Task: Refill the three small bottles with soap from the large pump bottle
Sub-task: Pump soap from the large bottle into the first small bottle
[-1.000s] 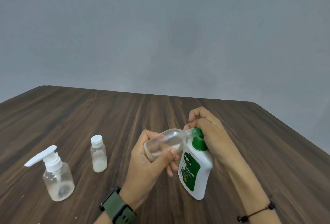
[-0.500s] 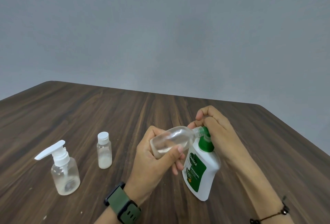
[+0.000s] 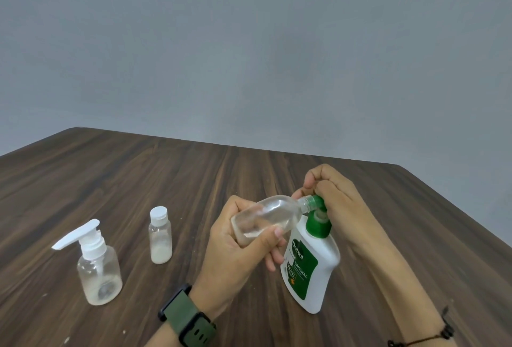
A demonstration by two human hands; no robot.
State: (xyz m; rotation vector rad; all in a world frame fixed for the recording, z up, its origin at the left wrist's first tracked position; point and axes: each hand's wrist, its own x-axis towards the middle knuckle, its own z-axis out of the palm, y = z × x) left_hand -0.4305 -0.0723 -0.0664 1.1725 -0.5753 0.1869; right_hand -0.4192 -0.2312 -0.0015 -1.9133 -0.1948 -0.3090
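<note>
The large white pump bottle (image 3: 313, 263) with a green label stands on the table at centre right. My right hand (image 3: 329, 188) curls over its green pump head (image 3: 318, 220) from behind. My left hand (image 3: 235, 244) grips a clear small bottle (image 3: 268, 215), uncapped and tilted on its side, with its open neck right at the pump nozzle. A little clear liquid lies along its lower side. Two other small bottles stand to the left: a capped one (image 3: 160, 236) with some white soap at the bottom, and a clear one with a white pump top (image 3: 95, 266).
The dark wooden table (image 3: 166, 180) runs back to a grey wall; its far edge and right corner are in view. A green watch sits on my left wrist (image 3: 185, 316) and a black cord bracelet on my right wrist (image 3: 432, 335).
The view has shifted, so everything sits slightly further right and lower in frame. Both hands keep their hold; the small bottle stays at the nozzle.
</note>
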